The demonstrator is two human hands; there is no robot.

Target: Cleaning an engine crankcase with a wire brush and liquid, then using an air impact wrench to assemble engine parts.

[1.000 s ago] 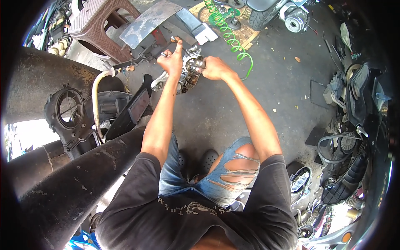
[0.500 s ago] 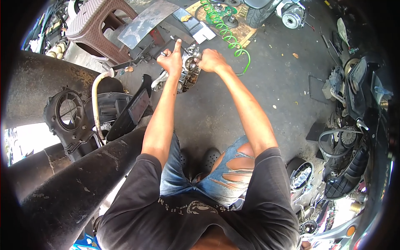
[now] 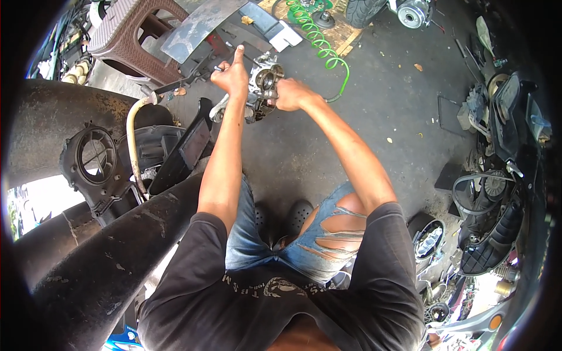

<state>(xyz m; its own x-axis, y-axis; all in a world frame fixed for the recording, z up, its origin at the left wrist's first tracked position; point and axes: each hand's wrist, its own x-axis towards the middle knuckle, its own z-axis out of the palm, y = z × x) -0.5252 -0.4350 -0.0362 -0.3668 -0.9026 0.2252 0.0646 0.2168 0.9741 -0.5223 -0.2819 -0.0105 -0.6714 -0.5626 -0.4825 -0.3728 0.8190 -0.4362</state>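
A silver metal engine block (image 3: 261, 74) with a round opening stands at arm's length in front of me, between my hands. My left hand (image 3: 232, 77) is at its left side, thumb stretched upward and fingers curled around a thin metal rod (image 3: 219, 69) whose end pokes out. On the other side, my right hand (image 3: 293, 94) is closed at the block's opening, its fingertips on a small round metal piece (image 3: 270, 95). I cannot tell whether that piece is loose or part of the block.
Left stand a brown plastic stool (image 3: 132, 44), thick dark pipes (image 3: 117, 257) and a black round-holed cover (image 3: 96, 158). Ahead are a metal sheet (image 3: 202, 29) and a green coiled hose (image 3: 319, 38). Black motorcycle parts (image 3: 489, 245) line the right side of the grey floor (image 3: 374, 117).
My right hand has moved lower and nearer along the block, showing more of its round opening. My left hand has shifted slightly left and away, thumb still raised. The whole view has shifted a little.
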